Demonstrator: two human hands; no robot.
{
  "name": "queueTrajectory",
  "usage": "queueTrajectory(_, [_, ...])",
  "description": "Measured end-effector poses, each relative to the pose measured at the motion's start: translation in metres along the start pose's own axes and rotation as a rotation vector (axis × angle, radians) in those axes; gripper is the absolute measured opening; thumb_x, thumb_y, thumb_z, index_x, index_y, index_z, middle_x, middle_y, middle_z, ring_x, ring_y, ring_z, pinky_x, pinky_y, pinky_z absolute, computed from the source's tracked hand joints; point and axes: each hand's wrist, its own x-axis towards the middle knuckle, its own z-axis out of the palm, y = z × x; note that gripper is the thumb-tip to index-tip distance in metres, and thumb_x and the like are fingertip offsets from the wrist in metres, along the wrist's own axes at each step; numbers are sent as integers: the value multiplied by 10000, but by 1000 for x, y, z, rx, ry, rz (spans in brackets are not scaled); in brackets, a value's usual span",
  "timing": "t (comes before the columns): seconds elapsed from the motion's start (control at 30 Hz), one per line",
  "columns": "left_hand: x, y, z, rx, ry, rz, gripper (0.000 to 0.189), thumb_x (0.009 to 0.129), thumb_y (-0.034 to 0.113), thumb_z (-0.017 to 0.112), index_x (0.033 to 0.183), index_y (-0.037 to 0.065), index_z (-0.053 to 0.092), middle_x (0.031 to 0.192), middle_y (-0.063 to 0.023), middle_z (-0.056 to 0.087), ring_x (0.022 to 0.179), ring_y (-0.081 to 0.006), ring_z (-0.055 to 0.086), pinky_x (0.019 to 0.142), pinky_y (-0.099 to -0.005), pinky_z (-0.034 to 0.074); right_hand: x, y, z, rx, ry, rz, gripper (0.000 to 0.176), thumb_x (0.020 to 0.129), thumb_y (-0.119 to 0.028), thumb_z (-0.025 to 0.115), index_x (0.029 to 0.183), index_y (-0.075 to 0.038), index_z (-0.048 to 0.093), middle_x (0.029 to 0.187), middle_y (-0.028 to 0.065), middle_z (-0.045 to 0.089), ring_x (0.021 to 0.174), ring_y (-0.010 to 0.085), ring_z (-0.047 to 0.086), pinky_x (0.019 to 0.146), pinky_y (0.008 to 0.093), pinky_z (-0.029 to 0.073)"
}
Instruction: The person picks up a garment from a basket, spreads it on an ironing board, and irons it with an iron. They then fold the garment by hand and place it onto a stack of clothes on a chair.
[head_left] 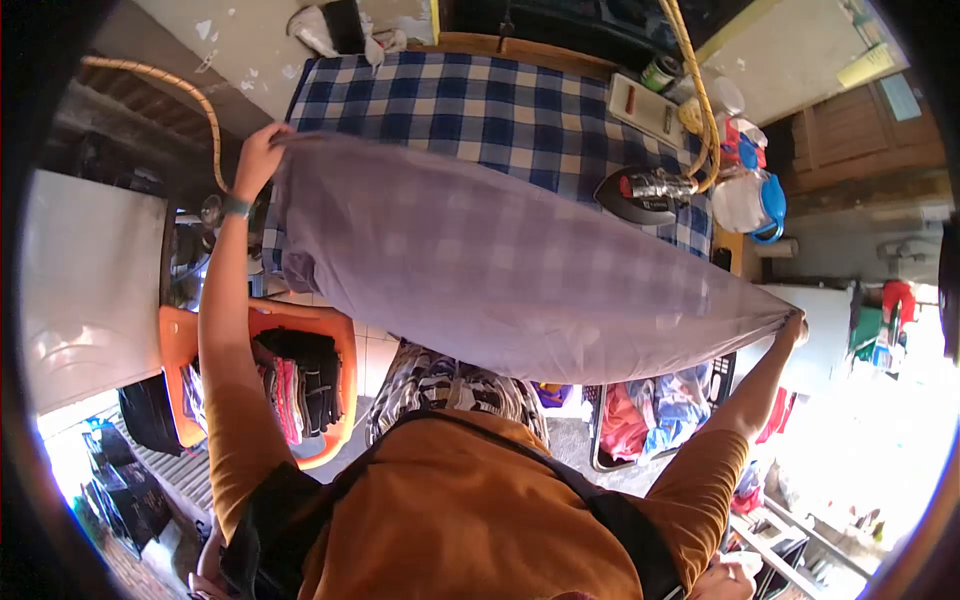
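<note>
A thin, see-through mauve cloth (480, 260) is stretched wide between my two hands, over the near part of the checked table cover. At its far left corner, my left hand (264, 155) is closed on the edge. My right hand (797, 328) pinches the opposite corner, out past the table's right side, where the fabric gathers to a point. The lower edge sags toward my lap. Just beyond the cloth, on the right of the table, a clothes iron (640, 193) lies with its cord rising from the handle.
The blue and white checked cover (420, 95) spreads over the table. An orange chair (345, 360) holding folded clothes stands at left. A dark basket of clothes (655, 415) is at right. A blue-lidded pitcher (745, 205) and a tray (645, 112) sit along the right edge.
</note>
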Motion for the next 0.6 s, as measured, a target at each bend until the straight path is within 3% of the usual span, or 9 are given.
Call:
queueTrajectory(0.03, [13,-5,7,37,46,16,195,763,-5,535,941,13,610,869,-141,654,847,-281,644,737,-324,479,-3,-8,6,8,-10,-8,374,874,-364,528,829,-23,676,746,96,673,616,188,620,564,325,494])
queueTrajectory(0.1, [33,-9,13,50,68,-102,174,779,69,572,942,39,625,859,-136,657,817,-288,643,716,-332,483,-3,-20,13,184,-99,105,409,811,-361,560,956,7,665,836,161,673,815,292,639,763,413,512])
queueTrajectory(0.2, [58,-35,36,31,315,-239,213,803,228,593,951,83,642,858,-134,658,794,-313,635,700,-354,485,-9,-30,22,229,-47,30,396,842,-359,559,957,6,660,800,143,674,745,248,650,668,380,542])
queueTrajectory(0.3, [64,-49,52,131,384,-237,201,839,208,553,975,81,628,886,-146,655,814,-343,622,715,-375,483,-71,-74,-3,217,41,-52,349,857,-319,540,853,5,671,726,94,670,652,174,636,593,322,525])
queueTrajectory(0.37, [57,-44,56,89,377,-186,198,855,186,528,993,72,613,897,-161,650,832,-354,615,724,-384,481,-105,-91,-23,338,2,11,331,863,-309,531,879,-8,667,760,92,673,689,177,639,628,322,524])
queueTrajectory(0.43, [37,-17,55,50,338,-78,195,886,166,498,1019,49,580,902,-188,639,853,-367,608,728,-406,475,-156,-113,-52,268,94,-248,287,865,-284,548,914,-27,664,796,88,675,695,172,638,632,316,521])
queueTrajectory(0.5, [6,28,58,30,359,57,203,906,205,525,1010,32,553,861,-196,631,812,-377,610,668,-429,467,-186,-105,-59,262,80,-504,165,873,-178,584,952,-49,649,791,68,661,647,164,630,549,287,515])
queueTrajectory(0.57, [-30,101,47,-93,136,-100,241,891,256,586,905,15,579,685,-114,582,580,-175,530,551,-301,416,-260,-117,-77,270,-42,-621,126,862,-142,589,940,-65,650,811,49,653,679,147,610,593,274,499])
queueTrajectory(0.6, [-48,126,60,-295,204,-80,270,884,269,600,843,3,585,622,-70,529,543,-122,436,524,-269,377,-304,-127,-87,366,-246,-568,111,853,-124,599,929,-61,649,813,50,641,687,125,586,584,261,483])
